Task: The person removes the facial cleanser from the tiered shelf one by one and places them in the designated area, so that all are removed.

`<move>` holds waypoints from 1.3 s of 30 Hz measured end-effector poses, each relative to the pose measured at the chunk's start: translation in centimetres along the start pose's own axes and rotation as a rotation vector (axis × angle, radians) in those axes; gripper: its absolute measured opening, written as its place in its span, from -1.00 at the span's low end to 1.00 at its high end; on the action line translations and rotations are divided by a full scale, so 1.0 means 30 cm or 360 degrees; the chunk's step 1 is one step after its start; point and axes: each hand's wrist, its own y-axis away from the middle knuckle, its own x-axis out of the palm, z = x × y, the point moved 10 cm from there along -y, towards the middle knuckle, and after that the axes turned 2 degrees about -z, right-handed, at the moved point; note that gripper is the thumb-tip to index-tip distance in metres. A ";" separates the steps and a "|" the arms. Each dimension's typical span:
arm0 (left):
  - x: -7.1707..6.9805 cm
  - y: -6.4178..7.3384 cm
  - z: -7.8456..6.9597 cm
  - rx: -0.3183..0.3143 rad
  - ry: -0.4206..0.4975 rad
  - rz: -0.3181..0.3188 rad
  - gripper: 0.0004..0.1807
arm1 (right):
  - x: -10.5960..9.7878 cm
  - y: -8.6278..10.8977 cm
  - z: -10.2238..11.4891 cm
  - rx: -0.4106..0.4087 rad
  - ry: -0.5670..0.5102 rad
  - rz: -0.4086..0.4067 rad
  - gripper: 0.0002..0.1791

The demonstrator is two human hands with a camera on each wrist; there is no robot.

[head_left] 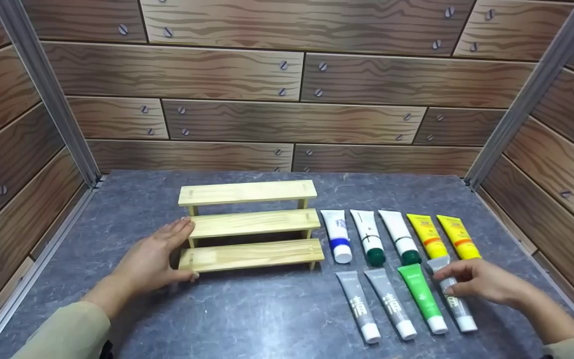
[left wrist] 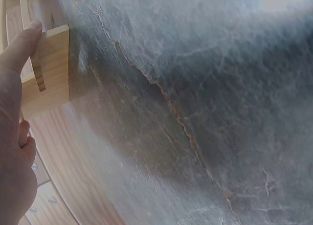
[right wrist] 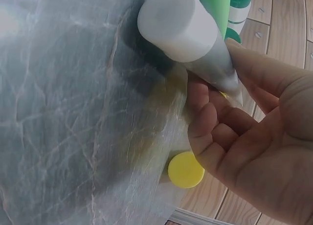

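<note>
A pale wooden three-step rack [head_left: 254,254] stands left of centre. My left hand [head_left: 150,259] holds its left end, thumb at the lowest step's front edge and fingers by the middle step. The left wrist view shows the thumb against the rack's end [left wrist: 54,63]. At the right, my right hand [head_left: 491,281] pinches a silver-grey tube [head_left: 459,311] with a white cap between thumb and fingers. The cap [right wrist: 171,24] points toward the camera in the right wrist view; fingers hide part of the tube. Beside it lies a green tube [head_left: 421,294].
Two more silver-grey tubes [head_left: 359,306] lie left of the green one. Behind are a white tube with a blue band [head_left: 338,232], white tubes with green caps [head_left: 366,232] and yellow tubes [head_left: 426,234]. Wood-patterned walls [head_left: 287,119] enclose the grey tabletop [head_left: 217,319].
</note>
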 end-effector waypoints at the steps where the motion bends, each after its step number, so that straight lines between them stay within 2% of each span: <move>1: 0.000 0.000 0.000 0.0002 0.0001 0.0000 0.18 | 0.001 0.000 0.001 0.0002 0.0002 0.0001 -0.61; 8: -0.002 0.001 0.000 -0.0007 0.0007 0.0001 0.18 | 0.003 -0.007 0.005 -0.0014 0.0070 -0.0028 -0.58; 21: -0.001 0.002 0.002 -0.0012 0.0011 0.0005 0.18 | -0.014 0.004 -0.019 -0.0040 0.0056 -0.0021 -0.61; 39: -0.004 0.000 -0.005 0.0020 0.0003 -0.0034 0.17 | -0.032 0.020 -0.037 0.0073 -0.0026 -0.0051 -0.55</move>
